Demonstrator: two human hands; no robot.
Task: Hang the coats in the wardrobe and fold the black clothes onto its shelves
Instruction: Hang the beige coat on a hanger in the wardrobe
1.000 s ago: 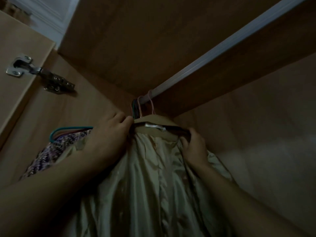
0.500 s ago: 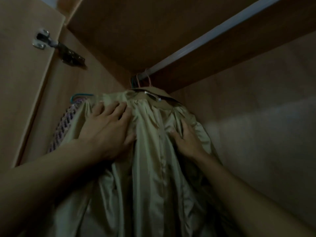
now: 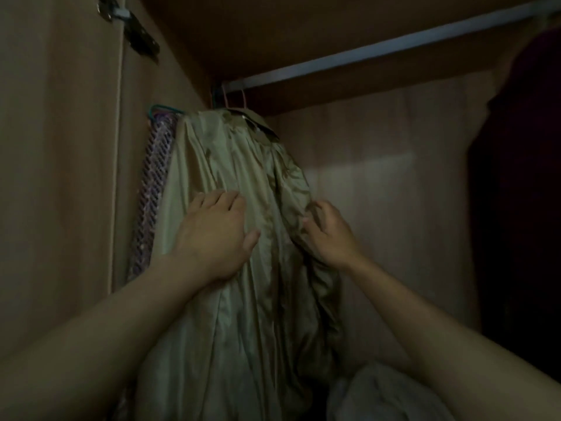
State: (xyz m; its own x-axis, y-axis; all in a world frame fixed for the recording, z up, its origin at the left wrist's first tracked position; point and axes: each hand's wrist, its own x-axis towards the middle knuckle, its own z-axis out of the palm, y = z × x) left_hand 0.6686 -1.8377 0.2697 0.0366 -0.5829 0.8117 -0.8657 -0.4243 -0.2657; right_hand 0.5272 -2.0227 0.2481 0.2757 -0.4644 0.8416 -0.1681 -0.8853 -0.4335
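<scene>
A beige coat with a shiny lining (image 3: 243, 165) hangs from a pink hanger (image 3: 233, 97) on the wardrobe's metal rail (image 3: 379, 51), at the rail's left end. My left hand (image 3: 217, 230) lies flat on the lining, fingers spread. My right hand (image 3: 329, 232) pinches the coat's right edge, fingers curled into the fabric. The coat's lower part falls out of view between my forearms.
A purple patterned knit garment (image 3: 151, 183) on a teal hanger (image 3: 161, 110) hangs left of the coat against the wardrobe side wall. A dark garment (image 3: 522, 177) hangs at the right. Pale fabric (image 3: 382, 393) lies at the bottom. A door hinge (image 3: 133, 28) is top left.
Both hands have slid down from the collar and hanger to the coat's middle. The view has tilted down, showing more of the wardrobe's interior.
</scene>
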